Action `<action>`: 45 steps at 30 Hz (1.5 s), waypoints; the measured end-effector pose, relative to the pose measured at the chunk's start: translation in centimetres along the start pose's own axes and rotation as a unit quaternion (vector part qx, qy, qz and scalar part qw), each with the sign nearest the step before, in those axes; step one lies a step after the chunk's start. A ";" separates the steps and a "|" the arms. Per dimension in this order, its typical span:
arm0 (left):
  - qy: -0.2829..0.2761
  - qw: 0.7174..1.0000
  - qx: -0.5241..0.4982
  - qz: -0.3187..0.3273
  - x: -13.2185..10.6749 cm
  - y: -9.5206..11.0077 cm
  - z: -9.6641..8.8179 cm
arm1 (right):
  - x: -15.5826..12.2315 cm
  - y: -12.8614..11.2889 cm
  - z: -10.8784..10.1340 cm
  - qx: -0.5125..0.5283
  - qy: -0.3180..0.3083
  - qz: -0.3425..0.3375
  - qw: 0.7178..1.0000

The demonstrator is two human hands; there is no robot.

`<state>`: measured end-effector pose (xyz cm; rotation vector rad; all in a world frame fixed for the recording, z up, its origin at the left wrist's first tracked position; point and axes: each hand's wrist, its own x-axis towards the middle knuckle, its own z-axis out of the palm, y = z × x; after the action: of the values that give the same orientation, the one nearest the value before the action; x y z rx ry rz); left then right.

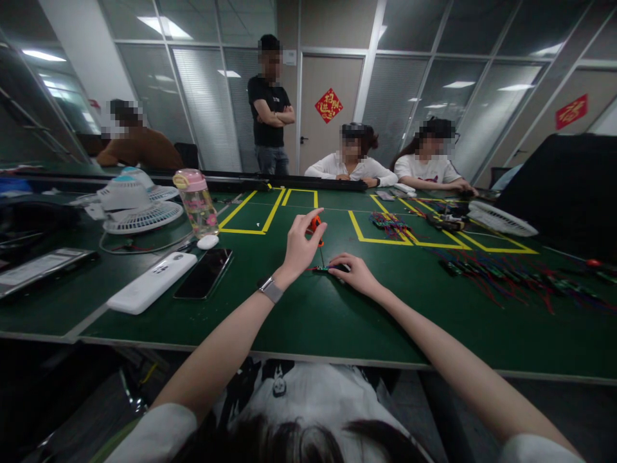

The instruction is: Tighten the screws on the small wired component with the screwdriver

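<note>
My left hand [303,247] is raised over the green table, with a screwdriver [316,223] between its thumb and fingers. The orange and black handle is partly hidden by the hand. Its thin shaft points down at a small green circuit board [320,269] lying on the table, and a red wire shows at the board's left end. My right hand [357,275] rests low on the table, fingertips closed on the board's right end. A dark patch under those fingers is too unclear to name.
Left of my hands lie a black phone [204,274], a white device [152,283] and a flowered bottle [196,204], beside a white fan [139,199]. Several wired circuit boards [511,273] lie to the right, others [389,222] near yellow tape. People sit and stand across the table.
</note>
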<state>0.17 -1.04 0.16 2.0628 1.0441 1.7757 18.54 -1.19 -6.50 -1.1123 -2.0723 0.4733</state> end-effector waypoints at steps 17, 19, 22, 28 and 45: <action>0.012 1.000 -0.012 0.008 0.1 0.0 0.0 | 0.0 0.0 0.0 -0.002 -0.001 -0.007 1.000; 0.029 0.999 0.007 0.018 0.0 0.1 0.0 | 0.0 0.0 0.0 -0.005 -0.001 -0.006 1.000; 0.043 0.998 0.035 0.025 -0.1 0.2 -0.1 | 0.0 0.1 0.0 -0.004 0.000 -0.005 1.000; 0.021 1.000 -0.010 0.012 -0.1 0.2 0.0 | 0.0 0.0 0.0 -0.006 0.002 -0.008 1.000; 0.049 0.998 0.023 0.022 -0.1 0.4 -0.1 | 0.0 0.1 0.0 -0.013 -0.004 -0.010 1.000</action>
<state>0.22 -1.43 0.40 2.0588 1.0847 1.9097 18.60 -1.08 -6.56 -1.1056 -2.1004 0.4438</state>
